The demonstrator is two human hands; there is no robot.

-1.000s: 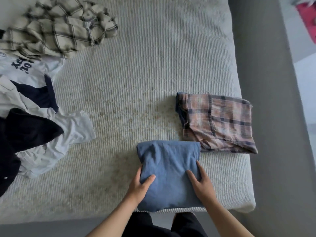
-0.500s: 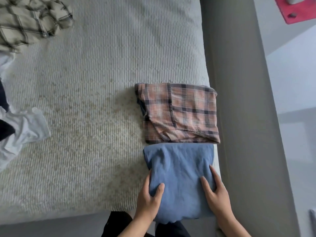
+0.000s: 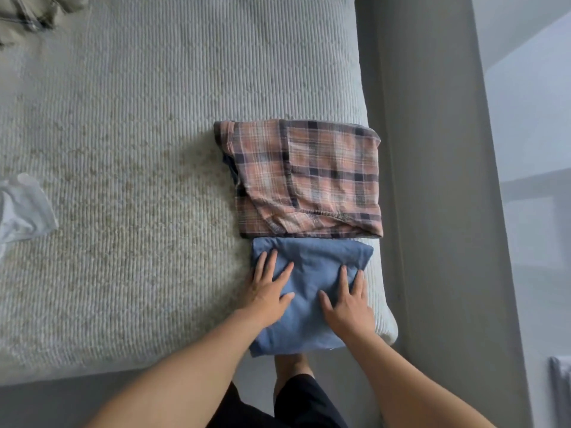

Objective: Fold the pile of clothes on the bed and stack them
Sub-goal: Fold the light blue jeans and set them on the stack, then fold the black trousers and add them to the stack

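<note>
A folded blue garment [image 3: 312, 267] lies at the near right corner of the bed [image 3: 139, 180], its far edge touching a folded pink and navy plaid garment [image 3: 309, 177]. My left hand [image 3: 268, 288] lies flat on the blue garment's left side with fingers spread. My right hand [image 3: 349, 301] rests flat on its right side, fingers straight. Neither hand grips the cloth.
A crumpled white garment [image 3: 21, 208] shows at the left edge and a beige checked garment [image 3: 27, 13] at the top left corner. The bed's right edge meets a grey floor strip [image 3: 432, 211]. The bed's near edge is just below my hands.
The blue garment moved right and forward until it touches the plaid one. My hands went from gripping its near sides to lying flat on top. The view shifted right.
</note>
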